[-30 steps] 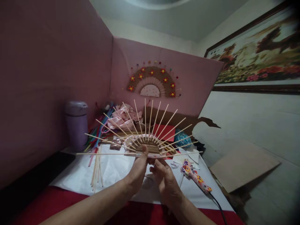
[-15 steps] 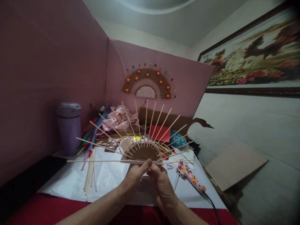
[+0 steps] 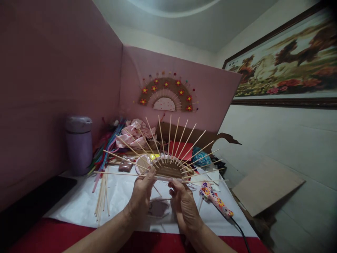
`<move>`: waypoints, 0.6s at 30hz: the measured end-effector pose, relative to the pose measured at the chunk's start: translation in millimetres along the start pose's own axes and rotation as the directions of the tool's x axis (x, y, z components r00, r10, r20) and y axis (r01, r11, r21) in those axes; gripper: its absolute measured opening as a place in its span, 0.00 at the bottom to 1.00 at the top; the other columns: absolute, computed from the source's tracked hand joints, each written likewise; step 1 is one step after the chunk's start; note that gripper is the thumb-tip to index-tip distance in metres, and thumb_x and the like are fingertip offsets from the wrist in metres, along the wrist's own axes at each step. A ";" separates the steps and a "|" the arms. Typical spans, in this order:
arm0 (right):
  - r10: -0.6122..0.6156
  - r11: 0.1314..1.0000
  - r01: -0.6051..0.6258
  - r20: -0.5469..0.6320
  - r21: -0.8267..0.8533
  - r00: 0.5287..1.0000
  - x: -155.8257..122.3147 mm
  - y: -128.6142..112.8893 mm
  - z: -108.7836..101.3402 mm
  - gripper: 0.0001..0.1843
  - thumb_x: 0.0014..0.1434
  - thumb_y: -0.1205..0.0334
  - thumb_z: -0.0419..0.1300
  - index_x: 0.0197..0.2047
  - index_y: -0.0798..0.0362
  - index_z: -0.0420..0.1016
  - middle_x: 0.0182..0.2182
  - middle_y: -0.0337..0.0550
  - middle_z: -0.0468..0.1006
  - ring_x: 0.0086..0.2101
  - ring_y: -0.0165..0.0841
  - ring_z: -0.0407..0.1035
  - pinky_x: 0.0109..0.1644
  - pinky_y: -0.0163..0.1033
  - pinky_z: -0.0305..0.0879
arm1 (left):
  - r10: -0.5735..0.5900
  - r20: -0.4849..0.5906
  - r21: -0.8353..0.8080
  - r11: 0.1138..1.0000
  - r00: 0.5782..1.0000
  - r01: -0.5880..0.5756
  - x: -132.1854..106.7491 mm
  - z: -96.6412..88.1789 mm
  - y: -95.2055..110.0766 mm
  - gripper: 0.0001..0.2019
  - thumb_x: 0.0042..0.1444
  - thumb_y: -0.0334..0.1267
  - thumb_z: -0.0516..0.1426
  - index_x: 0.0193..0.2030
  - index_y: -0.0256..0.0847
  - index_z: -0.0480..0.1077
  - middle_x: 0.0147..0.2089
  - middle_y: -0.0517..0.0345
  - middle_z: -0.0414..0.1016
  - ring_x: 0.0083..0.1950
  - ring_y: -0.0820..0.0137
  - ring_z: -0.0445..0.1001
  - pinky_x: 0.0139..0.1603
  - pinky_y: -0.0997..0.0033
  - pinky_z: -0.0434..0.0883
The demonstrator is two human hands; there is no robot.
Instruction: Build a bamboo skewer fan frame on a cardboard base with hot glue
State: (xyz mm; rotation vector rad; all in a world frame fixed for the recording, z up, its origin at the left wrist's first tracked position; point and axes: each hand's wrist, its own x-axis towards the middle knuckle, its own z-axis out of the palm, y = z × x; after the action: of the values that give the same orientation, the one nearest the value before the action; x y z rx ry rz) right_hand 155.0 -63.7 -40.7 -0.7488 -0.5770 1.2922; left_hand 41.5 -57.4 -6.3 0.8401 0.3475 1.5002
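Note:
A half-round cardboard piece [image 3: 170, 169] with several thin wooden sticks fanning out from its curved edge is held up over the white-covered table. Its straight edge faces me. My left hand [image 3: 143, 189] pinches the left end of that edge, thumb on top. Near the middle of the same edge, my right hand [image 3: 183, 200] grips with thumb and fingertips. Beneath the piece, a stick and a dark patch show on the white sheet, partly hidden by my hands.
Loose sticks [image 3: 101, 196] lie at left, near a purple tumbler [image 3: 79, 146]. A flower-patterned glue gun [image 3: 217, 202] with a black cord rests at right. Behind are pink cloth [image 3: 135, 131], blue yarn [image 3: 201, 157] and red paper [image 3: 181, 150]. A decorated fan [image 3: 172, 83] hangs on the pink board.
My left hand has moved away from my right, toward the piece's left end. The fan-shaped piece has shifted slightly right and now looks narrower.

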 end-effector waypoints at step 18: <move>-0.010 1.000 0.011 0.044 -0.028 0.999 3.6 2.8 -2.9 0.09 0.42 0.60 0.69 0.29 0.51 0.77 0.29 0.35 0.74 0.32 0.28 0.62 0.39 0.36 0.54 | -0.059 0.043 0.214 0.976 0.997 0.048 -3.2 -10.7 -3.3 0.09 0.50 0.37 0.60 0.35 0.36 0.78 0.37 0.50 0.80 0.47 0.60 0.73 0.55 0.60 0.63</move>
State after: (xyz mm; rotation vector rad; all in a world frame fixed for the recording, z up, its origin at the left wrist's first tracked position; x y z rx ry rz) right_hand 156.1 -60.3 -44.8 -0.7414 -0.6347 1.2953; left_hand 36.4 -57.1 -16.8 1.0275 0.4968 1.4058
